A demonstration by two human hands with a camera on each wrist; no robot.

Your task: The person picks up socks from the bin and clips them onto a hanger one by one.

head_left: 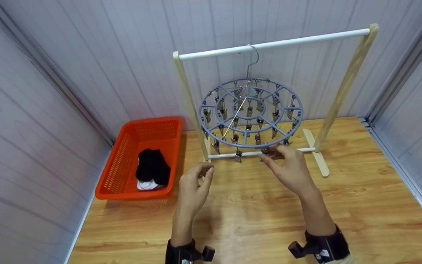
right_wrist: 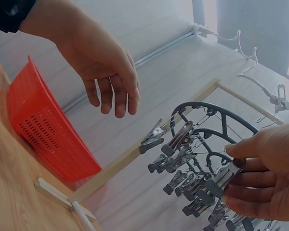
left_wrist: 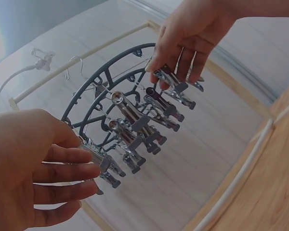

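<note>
A round grey-blue clip hanger (head_left: pixel 245 146) hangs by its metal hook (head_left: pixel 258 55) from a white rail, with several metal clips dangling from its rings. At the rim's near right side my right hand (head_left: pixel 291 168) pinches a metal clip (right_wrist: pixel 220 182) between thumb and fingers. My left hand (head_left: pixel 192 189) is in the air in front of the hanger's left side, its fingers loosely bent and holding nothing. In the left wrist view, clips lie partly behind that left hand (left_wrist: pixel 43 168).
An orange-red plastic basket (head_left: pixel 134 195) stands on the floor at the left. Inside it lie a black cloth item (head_left: pixel 153 167) and a white one (head_left: pixel 147 185). The wooden stand (head_left: pixel 350 77) carries the white rail (head_left: pixel 313 38); its foot (head_left: pixel 321 165) rests on the wood-look floor.
</note>
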